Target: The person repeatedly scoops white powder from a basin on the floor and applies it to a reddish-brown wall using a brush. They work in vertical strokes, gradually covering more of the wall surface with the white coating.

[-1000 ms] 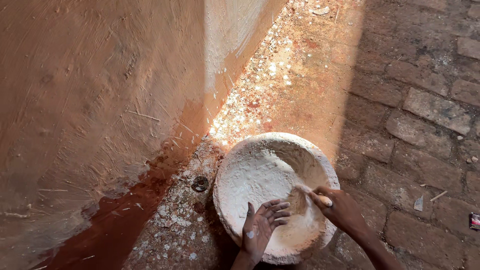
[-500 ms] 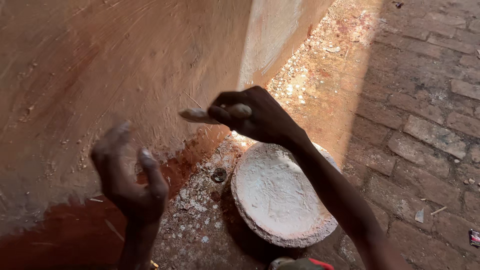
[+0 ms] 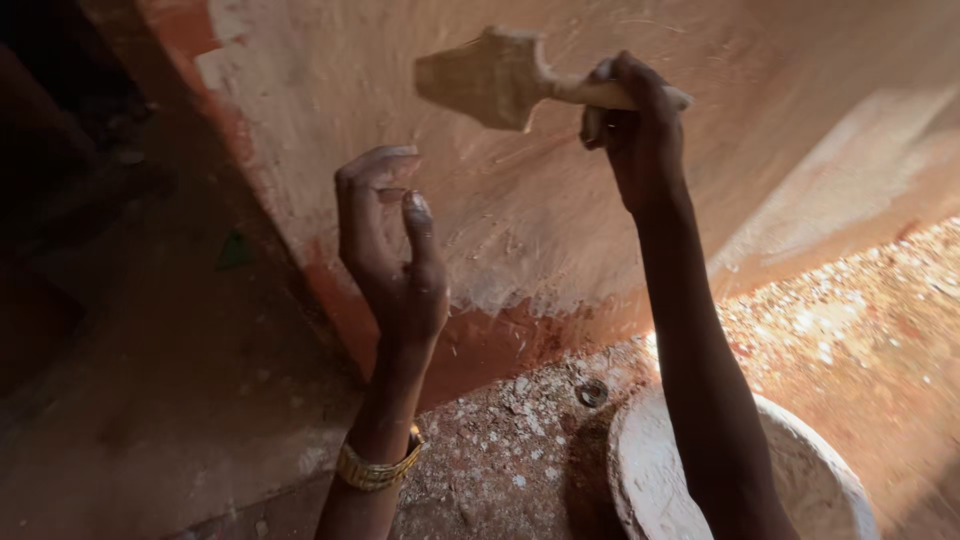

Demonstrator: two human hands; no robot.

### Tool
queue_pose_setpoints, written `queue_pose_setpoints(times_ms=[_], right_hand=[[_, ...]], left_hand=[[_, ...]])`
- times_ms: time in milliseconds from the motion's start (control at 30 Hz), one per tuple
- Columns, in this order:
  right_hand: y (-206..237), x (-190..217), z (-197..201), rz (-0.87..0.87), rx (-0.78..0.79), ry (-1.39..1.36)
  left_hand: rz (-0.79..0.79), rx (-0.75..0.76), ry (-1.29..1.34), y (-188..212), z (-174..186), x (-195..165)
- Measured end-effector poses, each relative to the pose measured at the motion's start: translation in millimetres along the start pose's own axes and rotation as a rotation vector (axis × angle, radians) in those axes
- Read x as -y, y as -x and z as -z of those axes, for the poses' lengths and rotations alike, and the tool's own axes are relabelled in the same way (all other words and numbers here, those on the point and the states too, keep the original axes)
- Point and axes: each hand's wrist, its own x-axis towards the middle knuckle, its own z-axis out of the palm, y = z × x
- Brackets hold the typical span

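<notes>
Head view: I am gripping the pale handle of a scraper [image 3: 500, 78] in my right hand [image 3: 632, 125], fingers wrapped tight around it, blade raised against the plastered wall [image 3: 560, 230]. My left hand [image 3: 395, 250] is hanging empty beside it, fingers loosely curled and apart, just short of the wall. A gold bracelet [image 3: 378, 468] is circling that wrist. Below my right forearm a white-coated bowl [image 3: 810, 480] is sitting on the speckled floor [image 3: 510, 460].
</notes>
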Motion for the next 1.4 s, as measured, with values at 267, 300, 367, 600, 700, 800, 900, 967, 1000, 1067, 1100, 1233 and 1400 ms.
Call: queue_pose_setpoints(times_ms=[267,300,367,600,700,800,900,967,1000,1067,1100,1233,1400], right_hand=[[-6.7,-18.4,12.8,0.369,-0.402,0.068],[-5.8,-14.5,12.5,0.445,-0.431,0.104],[-4.2,-7.8,10.5,0.584,-0.456,0.256],[3.8,-38.1,-23.7,0.655,-0.048,0.733],[22.3,-65.1,-44.7,0.8,0.131,1.076],[44.4,-77.7,-48.6,0.864,0.363,1.119],[68.9,-75.8,-46.5,0.939,0.589,1.127],[82.1,-72.1,-43.3,0.936,0.693,1.074],[78.8,-74.8,-43.3,0.992,0.637,1.122],[71.6,-76.1,-39.8,1.098,0.527,1.221],[63.4,-76.7,-37.3,0.962,0.431,1.074],[26.6,-57.5,-16.1,0.609,-0.033,0.604],[2.3,-14.4,16.9,0.798,-0.382,0.641]], left_hand=[[0.02,-0.078,-0.069,-17.6,14.7,10.4],[0.039,-0.082,-0.055,-17.8,16.3,12.7],[0.07,-0.097,-0.026,-19.0,18.1,20.4],[0.112,-0.106,-0.024,-22.0,23.3,36.6],[0.093,-0.131,0.006,-24.1,25.2,34.8],[0.082,-0.161,0.022,-25.4,24.9,29.1],[0.086,-0.166,0.062,-24.9,24.8,21.0],[0.069,-0.152,0.075,-26.1,26.9,15.5],[0.061,-0.138,0.07,-26.8,28.4,12.9],[0.058,-0.092,0.031,-28.9,31.0,8.0],[0.063,-0.067,0.02,-29.7,32.3,5.3],[0.092,0.039,-0.02,-32.0,34.6,-1.9],[0.108,0.118,-0.088,-25.5,42.5,0.8]])
